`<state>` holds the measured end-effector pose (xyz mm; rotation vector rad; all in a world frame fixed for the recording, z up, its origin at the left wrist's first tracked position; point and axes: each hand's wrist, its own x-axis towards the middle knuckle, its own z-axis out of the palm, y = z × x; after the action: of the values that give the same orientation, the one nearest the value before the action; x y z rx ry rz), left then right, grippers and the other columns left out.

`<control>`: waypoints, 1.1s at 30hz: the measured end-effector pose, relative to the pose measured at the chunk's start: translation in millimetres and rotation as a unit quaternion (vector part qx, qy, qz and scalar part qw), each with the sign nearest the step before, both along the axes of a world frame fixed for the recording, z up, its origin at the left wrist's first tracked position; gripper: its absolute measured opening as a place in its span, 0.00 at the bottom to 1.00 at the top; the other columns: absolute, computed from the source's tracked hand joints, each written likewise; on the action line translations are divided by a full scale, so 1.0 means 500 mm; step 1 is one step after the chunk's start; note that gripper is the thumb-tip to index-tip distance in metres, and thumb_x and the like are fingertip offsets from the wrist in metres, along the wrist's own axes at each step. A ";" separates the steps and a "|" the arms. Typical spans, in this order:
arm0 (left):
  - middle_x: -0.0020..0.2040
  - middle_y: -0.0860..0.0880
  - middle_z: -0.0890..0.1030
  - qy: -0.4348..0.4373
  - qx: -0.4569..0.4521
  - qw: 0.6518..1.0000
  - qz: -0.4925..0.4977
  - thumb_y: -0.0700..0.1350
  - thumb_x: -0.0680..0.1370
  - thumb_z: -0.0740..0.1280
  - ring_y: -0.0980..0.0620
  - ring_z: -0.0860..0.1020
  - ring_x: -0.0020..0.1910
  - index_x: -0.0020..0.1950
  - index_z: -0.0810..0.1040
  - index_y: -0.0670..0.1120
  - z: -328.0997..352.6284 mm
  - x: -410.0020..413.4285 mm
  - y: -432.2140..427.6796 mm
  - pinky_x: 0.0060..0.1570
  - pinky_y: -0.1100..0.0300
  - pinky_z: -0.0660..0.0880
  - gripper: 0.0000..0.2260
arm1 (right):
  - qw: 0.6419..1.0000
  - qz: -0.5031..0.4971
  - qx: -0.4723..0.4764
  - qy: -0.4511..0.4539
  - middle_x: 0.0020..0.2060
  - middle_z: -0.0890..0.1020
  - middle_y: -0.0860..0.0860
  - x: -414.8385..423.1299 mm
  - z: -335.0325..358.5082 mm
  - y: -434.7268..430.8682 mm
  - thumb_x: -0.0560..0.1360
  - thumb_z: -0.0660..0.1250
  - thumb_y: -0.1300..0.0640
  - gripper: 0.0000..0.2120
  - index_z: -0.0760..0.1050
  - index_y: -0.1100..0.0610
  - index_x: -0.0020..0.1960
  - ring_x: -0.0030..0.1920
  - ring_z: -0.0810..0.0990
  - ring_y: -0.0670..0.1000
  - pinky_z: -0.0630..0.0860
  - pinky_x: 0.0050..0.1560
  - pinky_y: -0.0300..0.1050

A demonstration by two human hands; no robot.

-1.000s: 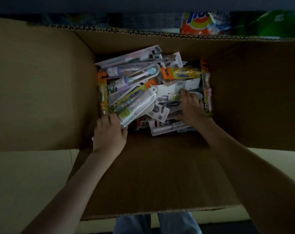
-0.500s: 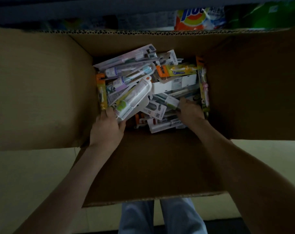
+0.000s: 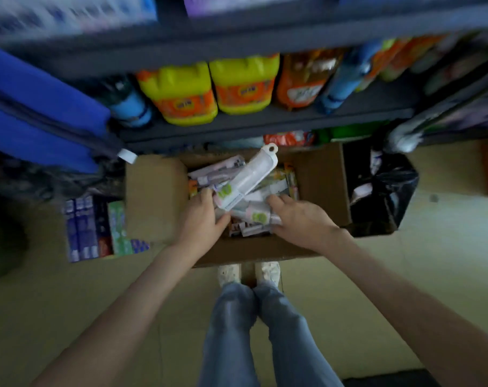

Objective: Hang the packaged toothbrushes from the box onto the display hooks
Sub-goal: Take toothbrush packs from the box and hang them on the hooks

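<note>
An open cardboard box (image 3: 156,196) stands on the floor in front of my feet, holding several packaged toothbrushes (image 3: 212,174). My left hand (image 3: 202,219) grips the lower end of a long white toothbrush package with a hang hole (image 3: 249,177), raised and tilted up to the right above the pile. My right hand (image 3: 298,216) holds a smaller pack with a green label (image 3: 255,216) over the box. No display hooks are in view.
Dark shelves (image 3: 265,121) just behind the box carry yellow and orange detergent jugs (image 3: 242,85). Boxed goods (image 3: 97,227) lie on the floor at left, and a black bag (image 3: 382,191) sits at right. My legs (image 3: 254,331) and shoes are below the box.
The view has pulled up and back from the box, showing the shelves and floor. My left hand has lifted the long white package, and my right hand has come up with a small pack.
</note>
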<state>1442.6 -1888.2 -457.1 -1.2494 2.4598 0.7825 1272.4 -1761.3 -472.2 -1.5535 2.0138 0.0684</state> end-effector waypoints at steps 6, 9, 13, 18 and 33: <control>0.43 0.53 0.71 0.092 0.064 0.994 -0.015 0.56 0.76 0.68 0.56 0.70 0.35 0.53 0.61 0.49 0.298 -0.021 -0.024 0.29 0.63 0.63 0.19 | 0.945 0.198 -0.211 0.155 0.39 0.82 0.51 -0.031 0.324 -0.023 0.59 0.78 0.48 0.26 0.80 0.56 0.54 0.43 0.80 0.54 0.69 0.50 0.49; 0.48 0.55 0.73 0.113 0.095 0.989 -0.016 0.59 0.72 0.71 0.57 0.73 0.43 0.57 0.64 0.50 0.407 -0.016 -0.046 0.35 0.62 0.66 0.23 | 0.902 0.228 -0.323 0.176 0.44 0.83 0.50 -0.050 0.447 -0.044 0.61 0.78 0.49 0.24 0.79 0.55 0.54 0.50 0.80 0.54 0.63 0.56 0.52; 0.59 0.53 0.74 0.207 0.128 0.969 0.040 0.55 0.71 0.74 0.52 0.75 0.57 0.64 0.66 0.48 0.499 0.007 -0.070 0.48 0.59 0.73 0.28 | 0.855 0.222 -0.411 0.225 0.49 0.83 0.51 -0.059 0.568 -0.090 0.65 0.76 0.49 0.22 0.79 0.56 0.56 0.53 0.80 0.54 0.62 0.59 0.55; 0.53 0.52 0.79 0.358 0.121 0.914 0.149 0.51 0.69 0.76 0.52 0.79 0.52 0.58 0.68 0.48 0.589 0.037 -0.118 0.51 0.56 0.76 0.24 | 0.814 0.058 -0.517 0.260 0.67 0.73 0.54 -0.018 0.664 -0.163 0.66 0.76 0.47 0.33 0.72 0.56 0.68 0.68 0.65 0.53 0.54 0.67 0.57; 0.55 0.49 0.80 0.552 0.094 0.814 0.156 0.46 0.69 0.77 0.52 0.80 0.55 0.55 0.70 0.49 0.791 0.058 -0.267 0.59 0.50 0.75 0.21 | 0.794 -0.154 -0.508 -0.298 0.59 0.77 0.43 0.154 0.858 -0.341 0.79 0.64 0.56 0.26 0.59 0.52 0.75 0.58 0.77 0.41 0.76 0.57 0.38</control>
<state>1471.8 -2021.5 -61.4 -1.3368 2.8022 2.3213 1349.3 -1931.7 -43.2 -1.4343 1.7529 -1.6588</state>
